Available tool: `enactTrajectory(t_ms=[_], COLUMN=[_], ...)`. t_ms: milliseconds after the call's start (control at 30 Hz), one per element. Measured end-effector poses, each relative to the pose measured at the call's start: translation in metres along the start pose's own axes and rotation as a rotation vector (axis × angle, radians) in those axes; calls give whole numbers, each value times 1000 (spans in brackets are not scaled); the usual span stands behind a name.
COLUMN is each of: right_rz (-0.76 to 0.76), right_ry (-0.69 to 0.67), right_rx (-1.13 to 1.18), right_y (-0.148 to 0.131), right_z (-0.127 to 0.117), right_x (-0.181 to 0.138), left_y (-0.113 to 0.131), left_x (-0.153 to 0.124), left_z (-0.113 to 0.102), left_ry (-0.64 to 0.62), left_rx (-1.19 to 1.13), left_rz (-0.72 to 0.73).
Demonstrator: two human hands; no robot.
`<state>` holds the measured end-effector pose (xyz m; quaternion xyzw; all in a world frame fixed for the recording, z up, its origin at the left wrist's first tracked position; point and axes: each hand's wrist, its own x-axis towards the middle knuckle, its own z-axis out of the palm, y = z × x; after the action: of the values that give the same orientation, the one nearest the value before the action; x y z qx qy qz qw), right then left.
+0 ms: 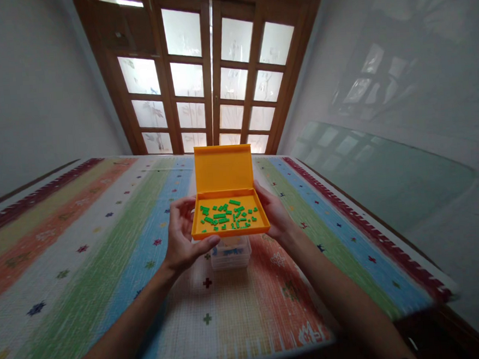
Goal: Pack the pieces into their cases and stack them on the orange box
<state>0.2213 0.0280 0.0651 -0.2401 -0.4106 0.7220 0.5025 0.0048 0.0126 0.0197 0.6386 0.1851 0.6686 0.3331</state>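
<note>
hands (181,233) gripping orange box (222,172), lid open

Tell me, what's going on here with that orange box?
A person is holding an open orange box in both hands above a table. The left hand grips its left front corner and the right hand supports its right side. The lid stands upright, and many small green bricks lie scattered in the tray. Just below the box, a clear plastic container sits on the striped cloth.
</note>
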Motion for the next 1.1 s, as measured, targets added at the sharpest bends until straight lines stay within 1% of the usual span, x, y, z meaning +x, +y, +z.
enactTrajectory(t_ms=[133, 300, 400, 567, 667, 800, 867, 967, 1100], right_rz=[-20, -34, -82, -145, -115, 8, 36, 21, -17], right_ry=[6, 89, 122, 100, 93, 26, 8, 48, 126], right_rx=[-45, -123, -155, -137, -107, -86, -104, -138, -143], right_y=[-1, -2, -3, -3, -3, -3, -4, -7, -11], right_z=[-1, 0, 1, 5, 9, 18, 23, 27, 23], right_x=[-1, -5, -7, -8, -12, -23, -28, -32, -31], left_y=[-1, 3, 7, 11, 12, 13, 13, 11, 4], left_x=[0, -1, 1, 4, 6, 10, 11, 10, 6], left_z=[-2, -2, -2, -3, -4, -3, -2, -1, -4], left_ry=[25, 37, 33, 44, 66, 69, 67, 104, 153], left_rx=[22, 64, 88, 136, 147, 138, 138, 156, 179], left_rz=[-31, -93, -135, -141, -127, -106, -118, -164, -234])
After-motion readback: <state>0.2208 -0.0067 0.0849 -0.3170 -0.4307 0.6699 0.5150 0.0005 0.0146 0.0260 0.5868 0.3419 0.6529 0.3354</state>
